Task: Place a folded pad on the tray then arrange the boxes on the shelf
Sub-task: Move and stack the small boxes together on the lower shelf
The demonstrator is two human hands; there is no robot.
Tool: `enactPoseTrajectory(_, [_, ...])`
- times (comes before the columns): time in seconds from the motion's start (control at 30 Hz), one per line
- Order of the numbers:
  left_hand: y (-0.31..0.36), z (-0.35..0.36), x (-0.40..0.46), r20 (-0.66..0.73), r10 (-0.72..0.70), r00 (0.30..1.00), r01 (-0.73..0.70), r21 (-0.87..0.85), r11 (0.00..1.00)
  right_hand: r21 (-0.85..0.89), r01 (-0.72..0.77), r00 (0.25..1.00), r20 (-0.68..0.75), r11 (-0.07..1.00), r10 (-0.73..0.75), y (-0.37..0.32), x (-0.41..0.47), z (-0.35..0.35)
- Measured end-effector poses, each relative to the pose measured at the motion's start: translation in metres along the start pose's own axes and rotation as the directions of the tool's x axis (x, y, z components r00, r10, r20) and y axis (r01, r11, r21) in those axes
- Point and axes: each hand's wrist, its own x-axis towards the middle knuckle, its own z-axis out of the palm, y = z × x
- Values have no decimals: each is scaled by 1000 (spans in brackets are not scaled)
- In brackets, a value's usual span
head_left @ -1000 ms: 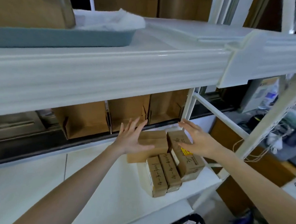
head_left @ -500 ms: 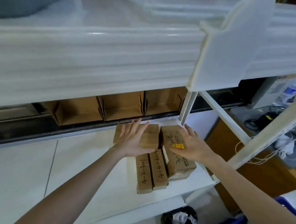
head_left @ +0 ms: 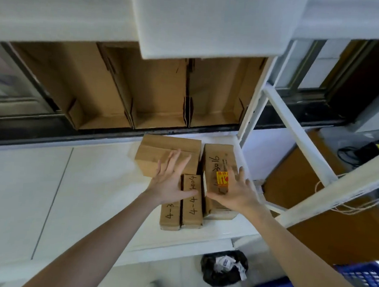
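Note:
Several brown cardboard boxes sit together at the right end of the white lower shelf point(head_left: 88, 192). A wide box point(head_left: 161, 150) lies at the back. Two narrow boxes with handwritten numbers point(head_left: 191, 207) lie in front of it. A taller box with a yellow sticker point(head_left: 218, 163) stands to their right. My left hand point(head_left: 170, 182) lies flat with straight fingers over the wide box and the narrow boxes. My right hand point(head_left: 236, 192) presses flat on the sticker box. The tray and the pad are out of view.
Three open cardboard bins point(head_left: 160, 97) stand behind the shelf under the white upper shelf point(head_left: 191, 21). A white frame post point(head_left: 253, 107) and a diagonal brace point(head_left: 295, 132) bound the right side. Below are a black rubbish bag point(head_left: 223, 267) and a blue basket point(head_left: 366, 278).
My head has tilted down, so the upper shelf's tray has left the view. Both hands have drawn back a little over the boxes and stay flat; the boxes now sit close together.

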Motion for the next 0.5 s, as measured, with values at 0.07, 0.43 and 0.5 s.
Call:
enactPoseTrajectory(0.07, [0,3,0,-16,-9,1000,9,11,1000,37,-31,999,25,999,30,0,4,6])
enactPoseTrajectory(0.43, [-5,-4,-8,-39,-73,997,74,27,997,22,-53,995,-87,998,54,-6,7,17])
enactPoseTrajectory(0.5, [-4,-8,-8,-51,-81,995,82,16,996,5,-41,991,-125,999,41,-4,8,6])
